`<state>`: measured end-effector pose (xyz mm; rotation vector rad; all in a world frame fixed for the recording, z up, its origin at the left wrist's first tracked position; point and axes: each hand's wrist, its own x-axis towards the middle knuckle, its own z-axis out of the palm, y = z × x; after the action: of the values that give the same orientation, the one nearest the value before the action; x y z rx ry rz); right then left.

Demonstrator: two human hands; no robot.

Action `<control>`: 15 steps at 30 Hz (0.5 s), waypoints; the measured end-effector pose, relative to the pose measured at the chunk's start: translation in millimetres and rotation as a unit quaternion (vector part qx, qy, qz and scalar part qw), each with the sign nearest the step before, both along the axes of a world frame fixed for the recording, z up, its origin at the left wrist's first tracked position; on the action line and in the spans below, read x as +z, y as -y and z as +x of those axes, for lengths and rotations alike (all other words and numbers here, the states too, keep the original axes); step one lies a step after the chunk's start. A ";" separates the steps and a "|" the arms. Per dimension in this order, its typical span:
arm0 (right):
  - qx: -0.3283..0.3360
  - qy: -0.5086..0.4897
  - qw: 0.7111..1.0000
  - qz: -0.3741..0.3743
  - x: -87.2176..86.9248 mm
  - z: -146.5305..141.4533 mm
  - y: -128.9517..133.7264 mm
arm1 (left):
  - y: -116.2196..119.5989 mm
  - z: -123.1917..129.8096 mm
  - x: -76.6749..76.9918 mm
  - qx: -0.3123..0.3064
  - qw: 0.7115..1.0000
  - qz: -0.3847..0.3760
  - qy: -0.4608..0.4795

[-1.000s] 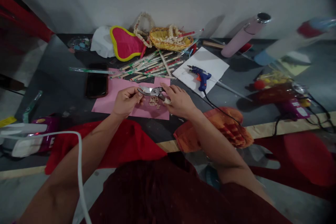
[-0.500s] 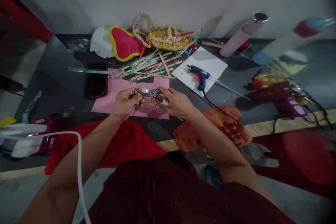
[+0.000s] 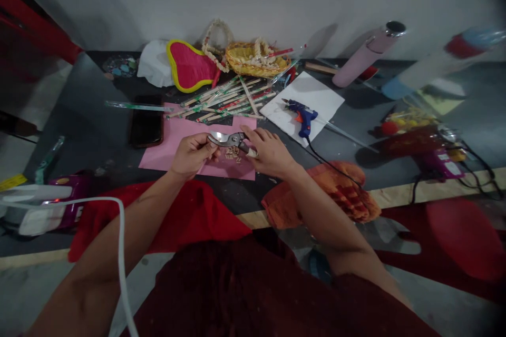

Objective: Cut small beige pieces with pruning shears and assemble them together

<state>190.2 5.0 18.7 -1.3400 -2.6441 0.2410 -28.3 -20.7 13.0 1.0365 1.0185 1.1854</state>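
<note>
My right hand (image 3: 272, 152) is closed round the handles of a pair of pruning shears (image 3: 226, 139). The curved metal blades point left, toward my left hand (image 3: 192, 155). That hand's fingers are pinched together right at the blade end; whatever they hold is too small and hidden to make out. Under both hands lies a pink sheet of paper (image 3: 169, 150) on the dark table. Several short cut pieces of wooden stick (image 3: 232, 154) are scattered on the paper, just below the shears.
Wrapped wooden chopsticks (image 3: 221, 100) lie beyond the paper. A blue glue gun (image 3: 304, 116) rests on a white sheet (image 3: 328, 96) to the right, its cord trailing. Left is a phone (image 3: 146, 129); behind stands a wicker basket (image 3: 256, 67). An orange towel (image 3: 336, 195) lies at the front edge.
My right hand's fingers have loosened slightly on the shears' handles, thumb lifted a little. My left hand stays pinched by the blades. The whole view has shifted slightly.
</note>
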 end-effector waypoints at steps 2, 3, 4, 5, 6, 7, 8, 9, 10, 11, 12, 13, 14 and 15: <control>0.010 0.004 1.000 -0.004 0.1 1.5 -0.1 | 0.5 -0.9 2.5 -0.017 1.000 -0.012 0.009; 0.013 0.006 1.000 -0.006 -0.1 1.9 -0.2 | 0.7 -1.3 3.4 -0.024 0.999 -0.019 0.015; 0.016 0.006 1.000 -0.007 -0.2 2.3 -0.3 | 0.6 -1.7 3.9 -0.030 0.999 -0.023 0.021; 0.019 0.006 1.000 -0.008 -0.5 2.5 -0.5 | 0.5 -1.9 4.2 -0.033 0.999 -0.026 0.027; 0.022 0.004 1.000 -0.010 -0.8 2.6 -0.9 | 0.4 -2.1 4.3 -0.035 0.999 -0.028 0.030; 0.025 0.003 1.000 -0.012 -1.0 2.7 -1.3 | 0.2 -2.1 4.3 -0.036 0.998 -0.029 0.032; 0.027 0.001 1.000 -0.014 -1.1 2.7 -1.6 | 0.0 -2.0 4.2 -0.034 0.998 -0.031 0.033; 0.028 -0.001 0.999 -0.016 -1.1 2.6 -1.8 | 0.0 -1.7 4.2 -0.032 0.998 -0.034 0.035; 0.028 -0.002 0.999 -0.019 -0.9 2.3 -1.8 | 0.0 -1.3 4.3 -0.030 0.998 -0.037 0.039; 0.026 -0.003 0.999 -0.021 -0.5 1.9 -1.6 | 0.1 -0.8 4.6 -0.027 0.998 -0.041 0.044; 0.023 -0.002 0.999 -0.024 0.1 1.2 -1.0 | 0.3 -0.3 5.0 -0.024 0.997 -0.045 0.052; 0.018 -0.001 0.999 -0.027 0.7 0.4 -0.1 | 0.6 0.2 5.5 -0.021 0.997 -0.050 0.059; 0.013 0.002 0.999 -0.031 1.4 -0.6 0.9 | 0.9 0.7 5.9 -0.018 0.996 -0.054 0.067; 0.007 0.005 0.999 -0.035 2.1 -1.7 2.0 | 1.1 0.9 6.2 -0.015 0.996 -0.057 0.073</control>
<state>188.5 3.0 20.8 -1.3482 -2.6769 0.3316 -27.4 -21.8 19.3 0.8595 0.9415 1.1476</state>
